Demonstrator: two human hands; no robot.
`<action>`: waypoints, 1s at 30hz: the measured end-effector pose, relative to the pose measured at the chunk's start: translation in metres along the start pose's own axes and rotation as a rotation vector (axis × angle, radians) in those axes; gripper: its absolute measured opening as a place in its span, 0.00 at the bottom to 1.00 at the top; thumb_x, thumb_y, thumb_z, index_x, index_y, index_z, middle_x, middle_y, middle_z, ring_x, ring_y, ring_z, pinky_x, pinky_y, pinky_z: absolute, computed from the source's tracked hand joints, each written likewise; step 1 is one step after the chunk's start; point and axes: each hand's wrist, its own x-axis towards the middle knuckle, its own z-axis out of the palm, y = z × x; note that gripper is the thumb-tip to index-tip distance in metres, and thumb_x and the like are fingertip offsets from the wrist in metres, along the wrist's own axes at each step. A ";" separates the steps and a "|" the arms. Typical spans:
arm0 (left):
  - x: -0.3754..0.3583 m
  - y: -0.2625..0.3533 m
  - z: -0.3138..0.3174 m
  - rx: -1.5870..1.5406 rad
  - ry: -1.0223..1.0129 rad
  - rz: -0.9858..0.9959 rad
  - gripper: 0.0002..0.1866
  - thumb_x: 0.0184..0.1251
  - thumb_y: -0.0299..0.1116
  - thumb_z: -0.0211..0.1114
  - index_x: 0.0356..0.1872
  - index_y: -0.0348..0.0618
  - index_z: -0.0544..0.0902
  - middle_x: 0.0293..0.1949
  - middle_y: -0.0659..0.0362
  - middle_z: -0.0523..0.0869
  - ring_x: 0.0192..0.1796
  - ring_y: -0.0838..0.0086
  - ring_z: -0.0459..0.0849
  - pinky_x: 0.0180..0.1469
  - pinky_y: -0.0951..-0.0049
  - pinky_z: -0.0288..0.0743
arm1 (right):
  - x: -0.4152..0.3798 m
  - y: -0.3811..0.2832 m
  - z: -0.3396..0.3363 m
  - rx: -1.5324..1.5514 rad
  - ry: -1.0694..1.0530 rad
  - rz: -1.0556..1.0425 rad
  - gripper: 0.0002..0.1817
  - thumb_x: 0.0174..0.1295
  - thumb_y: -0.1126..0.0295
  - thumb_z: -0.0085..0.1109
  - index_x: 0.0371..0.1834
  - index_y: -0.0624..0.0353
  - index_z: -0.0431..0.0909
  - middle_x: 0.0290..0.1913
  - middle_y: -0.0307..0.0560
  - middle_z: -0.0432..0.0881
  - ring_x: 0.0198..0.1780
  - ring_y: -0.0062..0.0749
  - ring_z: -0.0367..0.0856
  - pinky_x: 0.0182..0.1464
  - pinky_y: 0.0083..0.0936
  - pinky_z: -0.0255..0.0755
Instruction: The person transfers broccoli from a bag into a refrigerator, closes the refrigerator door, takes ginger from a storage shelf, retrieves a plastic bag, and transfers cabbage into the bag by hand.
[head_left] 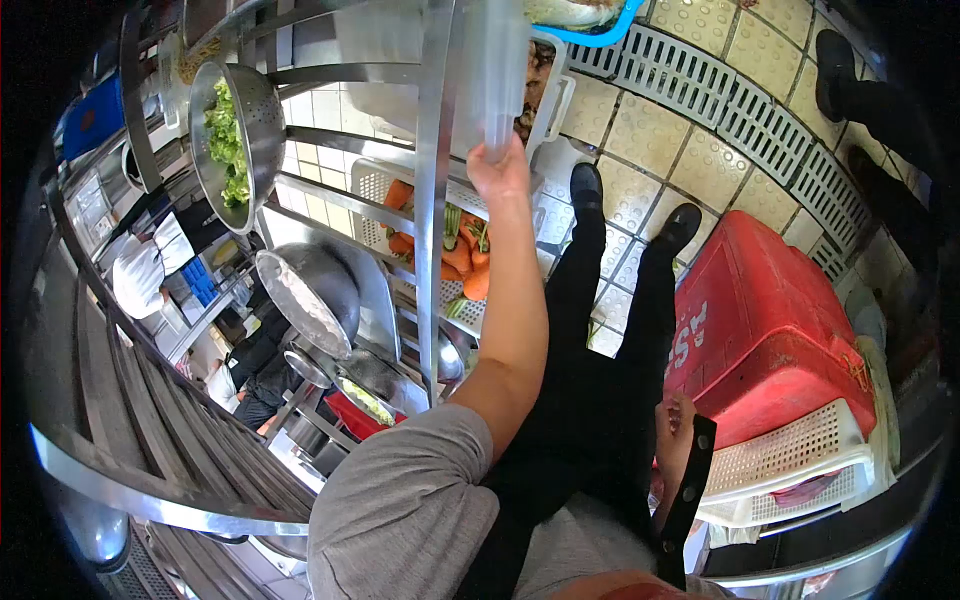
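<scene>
My left hand [498, 172] is reaching forward, its fingers closed on the lower end of a clear plastic container [500, 75]. The container's far part is see-through and hard to make out against the steel upright beside it. Under that forearm, a white basket [370, 178] of carrots [458, 258] sits on a lower shelf. Just beyond the hand is a white tub [563, 105] with dark brown contents. My right hand [676, 432] hangs low by my side near a red bin [745, 320]. Its fingers are curled, with nothing visible in them.
A steel rack post [437, 200] runs close to my left arm. The rack also carries a colander [262, 130] of chopped greens and a metal bowl [335, 290]. White baskets [780, 465] are at my right. A drain grate [690, 85] crosses the tiled floor; another person's legs [880, 120] are at far right.
</scene>
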 end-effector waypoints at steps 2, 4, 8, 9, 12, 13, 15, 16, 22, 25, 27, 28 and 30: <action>0.011 -0.018 0.002 0.103 -0.223 -0.009 0.21 0.49 0.24 0.54 0.48 0.35 0.74 0.46 0.53 0.81 0.51 0.61 0.79 0.56 0.61 0.73 | 0.007 -0.012 0.004 0.036 -0.005 0.053 0.11 0.63 0.70 0.54 0.48 0.59 0.75 0.36 0.43 0.78 0.37 0.27 0.78 0.39 0.22 0.71; 0.021 -0.050 0.014 0.206 -0.395 -0.014 0.21 0.50 0.25 0.55 0.49 0.34 0.74 0.45 0.53 0.81 0.51 0.62 0.79 0.56 0.61 0.73 | 0.019 -0.015 0.008 -0.013 -0.020 -0.033 0.12 0.61 0.73 0.56 0.48 0.60 0.75 0.36 0.48 0.79 0.35 0.31 0.80 0.36 0.26 0.75; 0.097 -0.134 0.042 0.268 -0.518 -0.121 0.21 0.54 0.31 0.58 0.49 0.34 0.73 0.44 0.52 0.81 0.50 0.63 0.80 0.57 0.62 0.72 | 0.050 -0.021 0.027 -0.047 -0.039 -0.157 0.13 0.59 0.76 0.56 0.47 0.62 0.76 0.36 0.50 0.79 0.35 0.33 0.80 0.35 0.27 0.77; 0.107 -0.151 0.048 0.277 -0.486 -0.154 0.20 0.54 0.32 0.58 0.49 0.34 0.74 0.44 0.52 0.81 0.50 0.63 0.80 0.56 0.61 0.72 | 0.057 -0.023 0.033 -0.040 -0.049 -0.141 0.13 0.58 0.76 0.56 0.47 0.62 0.76 0.37 0.50 0.78 0.36 0.34 0.79 0.36 0.27 0.77; 0.125 -0.189 0.060 0.298 -0.393 -0.222 0.19 0.56 0.33 0.57 0.49 0.35 0.74 0.44 0.51 0.81 0.49 0.62 0.80 0.54 0.61 0.72 | 0.072 -0.035 0.051 -0.005 -0.076 -0.130 0.12 0.58 0.77 0.56 0.46 0.63 0.76 0.39 0.51 0.77 0.39 0.34 0.79 0.37 0.27 0.77; 0.125 -0.193 0.060 0.307 -0.372 -0.231 0.19 0.57 0.33 0.57 0.49 0.35 0.75 0.44 0.51 0.81 0.49 0.62 0.80 0.54 0.61 0.72 | 0.077 -0.040 0.055 0.010 -0.080 -0.148 0.12 0.58 0.77 0.56 0.46 0.63 0.76 0.39 0.52 0.77 0.39 0.34 0.79 0.37 0.27 0.77; 0.125 -0.192 0.052 0.335 -0.341 -0.248 0.19 0.58 0.34 0.57 0.49 0.36 0.75 0.44 0.50 0.81 0.48 0.61 0.80 0.52 0.60 0.73 | 0.084 -0.046 0.065 0.046 -0.101 -0.168 0.12 0.58 0.77 0.56 0.46 0.64 0.75 0.39 0.52 0.76 0.40 0.34 0.79 0.38 0.26 0.76; 0.124 -0.187 0.047 0.355 -0.334 -0.247 0.18 0.59 0.35 0.57 0.49 0.36 0.75 0.44 0.50 0.81 0.48 0.61 0.80 0.52 0.60 0.73 | 0.088 -0.048 0.070 0.066 -0.118 -0.172 0.12 0.58 0.77 0.56 0.46 0.64 0.75 0.39 0.52 0.76 0.40 0.34 0.79 0.38 0.26 0.76; 0.103 -0.126 0.014 0.647 -0.236 -0.010 0.23 0.56 0.39 0.59 0.50 0.33 0.73 0.47 0.50 0.78 0.54 0.63 0.76 0.58 0.60 0.68 | 0.110 -0.043 0.102 0.080 -0.135 -0.229 0.10 0.59 0.76 0.56 0.44 0.63 0.76 0.37 0.48 0.78 0.37 0.31 0.80 0.33 0.22 0.74; 0.087 -0.093 0.007 1.103 -0.141 0.350 0.24 0.59 0.43 0.56 0.50 0.34 0.74 0.48 0.48 0.78 0.54 0.58 0.75 0.59 0.58 0.64 | 0.117 -0.032 0.121 0.125 -0.103 -0.223 0.09 0.59 0.76 0.55 0.43 0.62 0.76 0.37 0.47 0.78 0.36 0.30 0.80 0.33 0.22 0.74; 0.095 -0.067 -0.019 1.736 -0.154 0.803 0.28 0.62 0.50 0.55 0.51 0.32 0.73 0.47 0.45 0.78 0.53 0.55 0.76 0.58 0.59 0.65 | 0.121 -0.029 0.130 0.142 -0.116 -0.219 0.10 0.58 0.76 0.56 0.44 0.63 0.76 0.37 0.50 0.79 0.38 0.34 0.81 0.36 0.27 0.73; 0.106 -0.057 -0.035 1.987 -0.112 0.848 0.29 0.62 0.50 0.55 0.51 0.31 0.73 0.47 0.44 0.78 0.52 0.55 0.77 0.57 0.60 0.66 | 0.123 -0.027 0.135 0.149 -0.124 -0.217 0.11 0.58 0.76 0.56 0.44 0.63 0.75 0.37 0.52 0.79 0.38 0.36 0.81 0.38 0.29 0.73; 0.127 -0.047 -0.063 2.489 -0.005 0.915 0.29 0.63 0.49 0.56 0.52 0.29 0.72 0.47 0.42 0.79 0.50 0.53 0.77 0.55 0.63 0.68 | 0.127 -0.018 0.145 0.149 -0.109 -0.210 0.10 0.58 0.76 0.56 0.43 0.63 0.75 0.36 0.51 0.79 0.38 0.36 0.81 0.38 0.28 0.73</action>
